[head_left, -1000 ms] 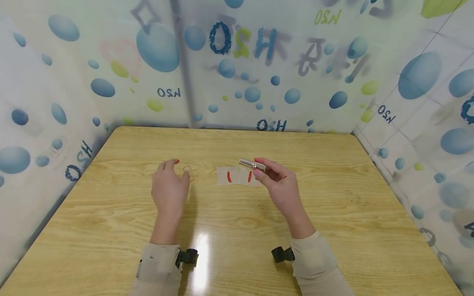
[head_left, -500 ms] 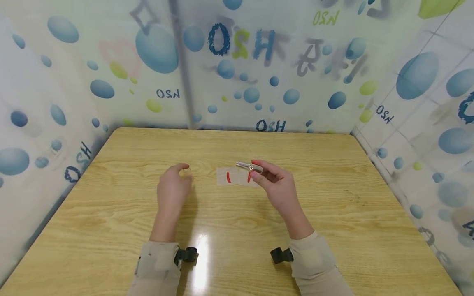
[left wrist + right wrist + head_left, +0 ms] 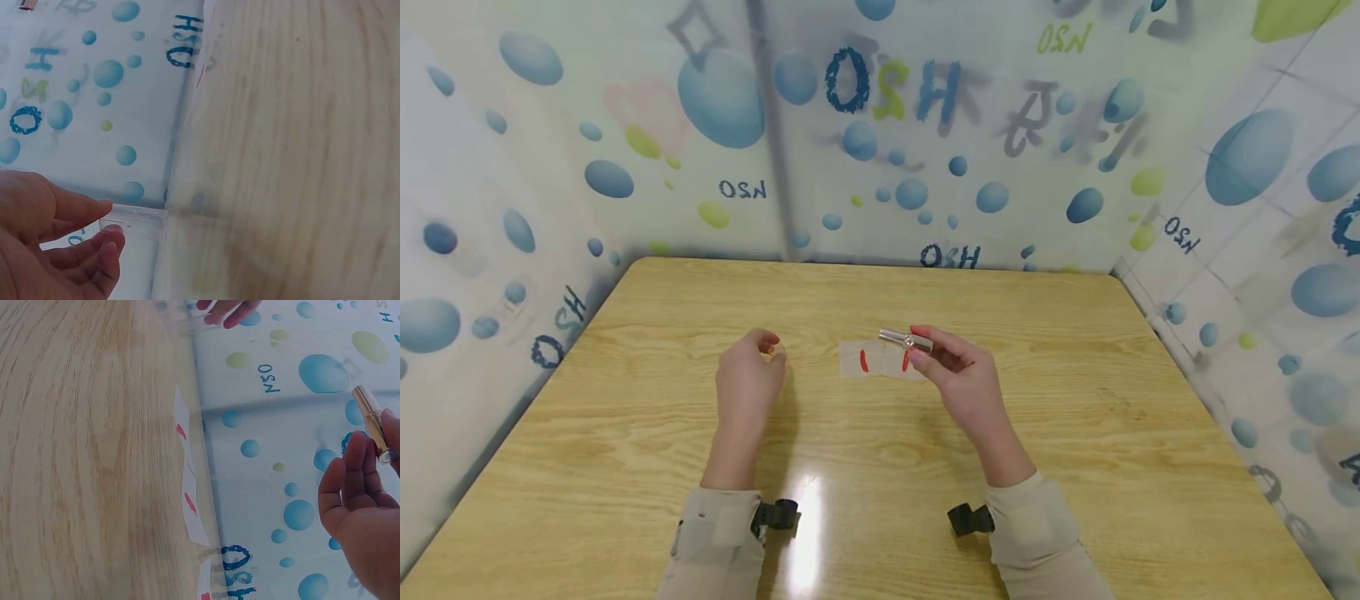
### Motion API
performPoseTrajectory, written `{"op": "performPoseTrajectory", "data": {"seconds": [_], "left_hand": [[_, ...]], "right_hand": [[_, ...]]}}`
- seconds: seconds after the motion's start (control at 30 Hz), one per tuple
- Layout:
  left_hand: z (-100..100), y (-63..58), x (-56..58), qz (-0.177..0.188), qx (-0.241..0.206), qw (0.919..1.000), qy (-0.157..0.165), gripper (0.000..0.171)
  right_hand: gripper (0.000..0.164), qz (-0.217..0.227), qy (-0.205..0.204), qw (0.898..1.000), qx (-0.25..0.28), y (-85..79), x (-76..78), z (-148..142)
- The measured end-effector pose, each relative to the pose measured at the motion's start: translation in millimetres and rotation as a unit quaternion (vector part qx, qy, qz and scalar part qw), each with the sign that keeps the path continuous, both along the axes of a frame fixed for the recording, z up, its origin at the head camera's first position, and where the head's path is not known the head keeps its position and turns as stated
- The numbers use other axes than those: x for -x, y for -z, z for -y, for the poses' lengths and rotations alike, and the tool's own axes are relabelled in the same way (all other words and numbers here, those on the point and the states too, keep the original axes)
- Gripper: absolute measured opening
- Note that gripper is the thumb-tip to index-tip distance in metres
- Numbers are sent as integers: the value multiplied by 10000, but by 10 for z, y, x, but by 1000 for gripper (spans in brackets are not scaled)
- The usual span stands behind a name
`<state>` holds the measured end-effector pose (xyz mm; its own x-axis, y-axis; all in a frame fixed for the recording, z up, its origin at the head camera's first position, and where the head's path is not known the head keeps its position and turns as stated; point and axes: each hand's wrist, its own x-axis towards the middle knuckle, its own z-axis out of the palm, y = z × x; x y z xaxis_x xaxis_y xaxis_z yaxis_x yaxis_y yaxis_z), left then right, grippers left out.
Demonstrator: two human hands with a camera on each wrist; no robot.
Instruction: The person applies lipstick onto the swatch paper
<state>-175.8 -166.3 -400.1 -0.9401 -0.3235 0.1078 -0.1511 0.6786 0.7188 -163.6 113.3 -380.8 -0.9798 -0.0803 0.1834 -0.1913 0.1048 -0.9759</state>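
Observation:
My right hand holds a slim, shiny metal lipstick between thumb and fingers, its narrow end pointing left. In the right wrist view the lipstick looks golden, raised up by the fingertips. Off to the left, my left hand pinches a clear, see-through cap between thumb and fingertips. That clear cap shows best in the left wrist view, extending past the fingertips. A wide gap separates the two hands, and both are above the table.
Pale paper pieces with red strokes lie on the wooden table, below and left of the lipstick. Another marked paper appears in the right wrist view. Patterned sheeting rises behind the table and along both sides.
My left hand has shifted slightly right, and its spread fingers have drawn in around the clear cap. The right hand has moved the lipstick a little left and down.

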Motion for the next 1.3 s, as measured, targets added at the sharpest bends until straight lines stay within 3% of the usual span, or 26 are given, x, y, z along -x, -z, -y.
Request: {"op": "performPoseTrajectory", "data": {"seconds": [0.3,0.67,0.9,1.3], "left_hand": [[-38,-167,-30,-60,-1100,9934,314,37],[-140,-508,-125,9,-2363,9708,422,33],[-315,-607,-208,-25,-2599,9629,725,32],[-483,-593,-278,-11,-2567,9594,1166,29]], "right_hand": [[35,-24,50,10000,-75,0,3,-9],[34,-23,5,10000,-38,-10,-11,-5],[34,11,18,10000,4,-24,-29,-3],[34,-92,-41,9999,23,-28,-44,-12]]}}
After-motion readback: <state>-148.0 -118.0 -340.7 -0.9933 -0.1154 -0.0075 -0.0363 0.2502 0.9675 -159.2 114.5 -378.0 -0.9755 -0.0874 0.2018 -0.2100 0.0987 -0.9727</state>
